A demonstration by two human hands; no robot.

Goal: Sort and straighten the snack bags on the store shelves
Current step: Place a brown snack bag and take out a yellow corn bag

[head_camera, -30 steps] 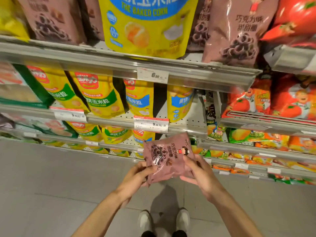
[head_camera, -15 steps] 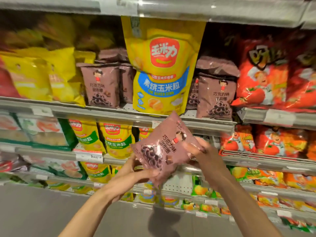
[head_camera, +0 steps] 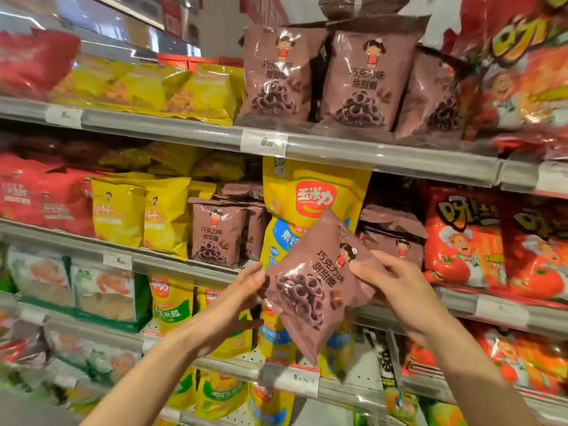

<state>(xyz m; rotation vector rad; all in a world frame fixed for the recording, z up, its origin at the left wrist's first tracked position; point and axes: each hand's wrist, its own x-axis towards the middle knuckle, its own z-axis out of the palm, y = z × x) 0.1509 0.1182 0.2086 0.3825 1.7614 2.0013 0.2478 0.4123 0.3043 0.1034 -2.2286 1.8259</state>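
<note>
I hold a brown chocolate-ring snack bag [head_camera: 313, 287] tilted in front of the shelves. My left hand [head_camera: 233, 302] grips its left edge and my right hand [head_camera: 396, 290] pinches its upper right side. Matching brown bags stand on the middle shelf [head_camera: 215, 232] and behind my right hand [head_camera: 390, 229]. Larger brown bags [head_camera: 362, 78] of the same kind line the upper shelf. A big yellow baked-corn bag [head_camera: 310, 195] hangs just behind the held bag.
Red tomato snack bags [head_camera: 467, 238] fill the right side. Yellow bags [head_camera: 141, 210] and red bags [head_camera: 40, 195] sit at the left of the middle shelf. Lower shelves carry green and yellow corn bags [head_camera: 172, 302]. A grey shelf rail [head_camera: 384, 158] with price tags runs across.
Both hands have lifted the brown bag from near the floor-level shelves up to the middle shelf. My view has swung upward, and the upper shelf now shows.
</note>
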